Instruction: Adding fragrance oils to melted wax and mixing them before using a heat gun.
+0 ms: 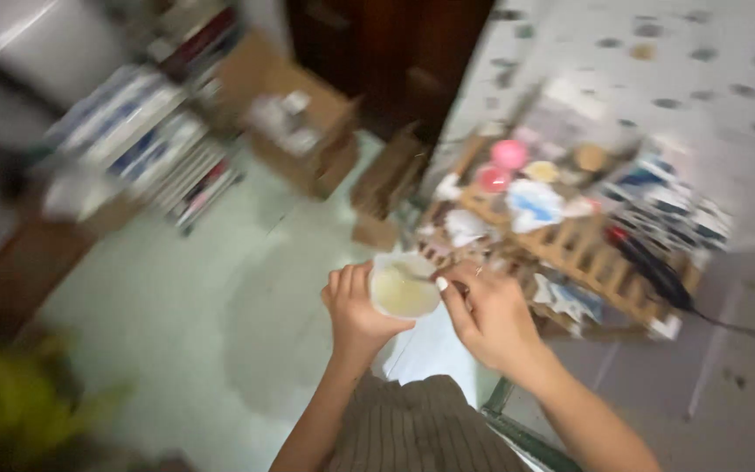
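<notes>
Hands work together: left hand [356,310] cups bowl [403,286] of pale mix, right hand [491,319] pinches spoon [416,276]; stirring looks unfinished.

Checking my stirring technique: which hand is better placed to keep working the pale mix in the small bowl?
Probably the right hand: its fingers pinch a thin utensil over the bowl, while the left hand cups the bowl from the side.
</notes>
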